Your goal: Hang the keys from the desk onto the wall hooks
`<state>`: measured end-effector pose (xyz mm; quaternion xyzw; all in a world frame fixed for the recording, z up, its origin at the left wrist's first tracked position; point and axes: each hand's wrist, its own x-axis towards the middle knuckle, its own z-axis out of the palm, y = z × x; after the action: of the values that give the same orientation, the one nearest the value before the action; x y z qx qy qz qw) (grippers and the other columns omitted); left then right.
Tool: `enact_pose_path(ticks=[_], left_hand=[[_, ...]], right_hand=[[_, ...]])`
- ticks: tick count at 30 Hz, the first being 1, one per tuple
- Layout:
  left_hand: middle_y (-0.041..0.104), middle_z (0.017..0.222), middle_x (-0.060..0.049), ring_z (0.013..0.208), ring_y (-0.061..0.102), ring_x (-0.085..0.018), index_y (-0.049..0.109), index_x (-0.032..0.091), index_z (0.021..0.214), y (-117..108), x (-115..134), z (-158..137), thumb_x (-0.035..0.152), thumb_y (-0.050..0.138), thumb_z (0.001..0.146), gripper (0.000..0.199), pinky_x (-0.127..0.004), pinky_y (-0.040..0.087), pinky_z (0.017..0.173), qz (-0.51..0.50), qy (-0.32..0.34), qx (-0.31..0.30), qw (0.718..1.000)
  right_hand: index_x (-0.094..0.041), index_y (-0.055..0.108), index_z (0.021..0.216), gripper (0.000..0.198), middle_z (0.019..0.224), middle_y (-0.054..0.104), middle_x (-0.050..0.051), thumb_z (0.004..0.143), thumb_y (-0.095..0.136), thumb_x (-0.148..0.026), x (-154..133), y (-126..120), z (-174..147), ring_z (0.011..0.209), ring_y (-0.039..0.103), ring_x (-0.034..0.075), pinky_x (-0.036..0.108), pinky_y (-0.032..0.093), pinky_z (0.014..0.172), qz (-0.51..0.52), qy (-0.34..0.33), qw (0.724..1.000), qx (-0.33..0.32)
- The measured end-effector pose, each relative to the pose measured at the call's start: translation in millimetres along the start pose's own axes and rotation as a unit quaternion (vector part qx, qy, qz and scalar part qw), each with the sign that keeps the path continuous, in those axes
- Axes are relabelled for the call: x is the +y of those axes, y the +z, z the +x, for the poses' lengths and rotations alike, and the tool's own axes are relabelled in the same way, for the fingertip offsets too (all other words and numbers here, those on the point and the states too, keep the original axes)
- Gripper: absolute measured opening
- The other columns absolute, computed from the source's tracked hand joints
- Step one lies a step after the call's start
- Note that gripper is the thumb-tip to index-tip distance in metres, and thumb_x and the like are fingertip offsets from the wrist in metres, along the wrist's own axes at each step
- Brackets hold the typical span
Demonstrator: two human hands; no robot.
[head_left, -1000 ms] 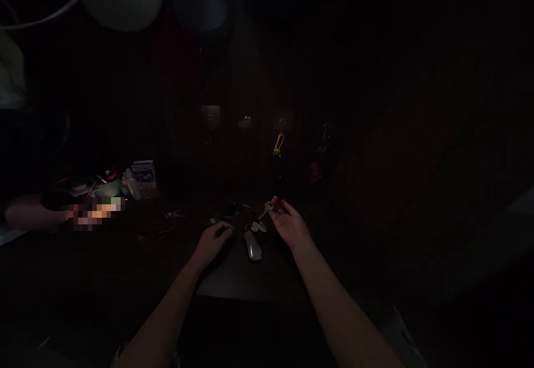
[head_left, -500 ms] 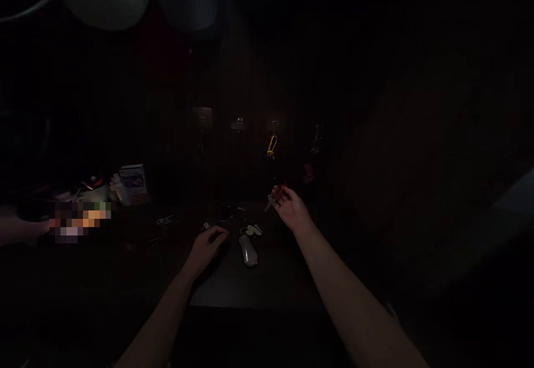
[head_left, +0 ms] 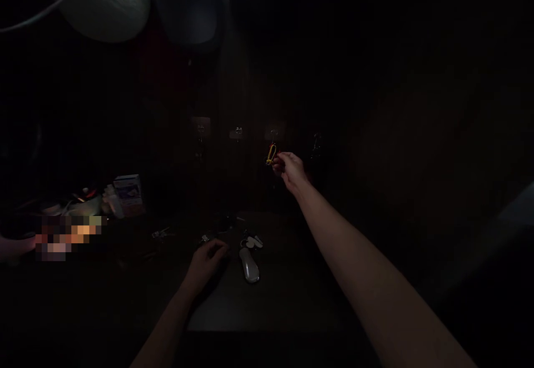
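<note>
My right hand is raised at the dark upright board, its fingers pinched on a key with a bit of red on it. The key itself is mostly hidden by the fingers. Touching or just left of the fingertips is a yellow cord loop, hanging from a hook. My left hand rests on the desk, fingers loosely bent, thumb apart, nothing visible in it. Beside it lie small metal keys, a pale rounded device and a ring with whitish tags.
More hooks line the board, one at the left, another and one at the right. Keys and a small box sit on the left. Caps hang overhead. Everything is very dark.
My right hand has risen from above the desk, with the key, to the yellow loop on the board. My left hand stays in place. The view has tilted up slightly.
</note>
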<state>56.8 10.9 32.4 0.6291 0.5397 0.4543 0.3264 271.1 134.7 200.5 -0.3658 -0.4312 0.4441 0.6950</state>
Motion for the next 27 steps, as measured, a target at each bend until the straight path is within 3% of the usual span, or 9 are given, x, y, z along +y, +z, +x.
enact_pose_path(ticks=[12,19,27], left_hand=[[0.067,0.077,0.000,0.077,0.060,-0.017,0.063,0.020,0.073,3.8,-14.5,5.2,0.040,0.050,0.074,0.023,-0.027,0.045,0.073,-0.008,0.001,-0.004,1.000],[0.066,0.074,0.000,0.075,0.060,-0.017,0.061,0.021,0.071,1.7,-4.3,2.2,0.041,0.048,0.075,0.024,-0.026,0.045,0.071,0.008,-0.015,-0.009,1.000],[0.066,0.076,-0.001,0.076,0.060,-0.017,0.062,0.020,0.072,3.2,-13.5,5.6,0.041,0.050,0.073,0.024,-0.026,0.044,0.070,-0.016,-0.005,-0.006,1.000]], right_hand=[[-0.018,0.050,0.064,0.014,0.043,0.052,-0.008,0.076,0.052,-0.010,-22.4,19.6,43.5,0.034,0.042,0.003,0.012,0.032,0.036,-0.129,-0.049,0.990,0.012],[-0.017,0.050,0.060,0.018,0.041,0.051,-0.007,0.075,0.054,-0.007,-17.0,19.0,54.4,0.032,0.041,0.003,0.012,0.032,0.034,-0.118,-0.024,0.992,0.027],[-0.017,0.051,0.063,0.016,0.043,0.052,-0.007,0.075,0.055,-0.008,-1.1,11.0,49.1,0.037,0.046,0.004,0.014,0.040,0.038,-0.065,-0.002,0.997,0.048]])
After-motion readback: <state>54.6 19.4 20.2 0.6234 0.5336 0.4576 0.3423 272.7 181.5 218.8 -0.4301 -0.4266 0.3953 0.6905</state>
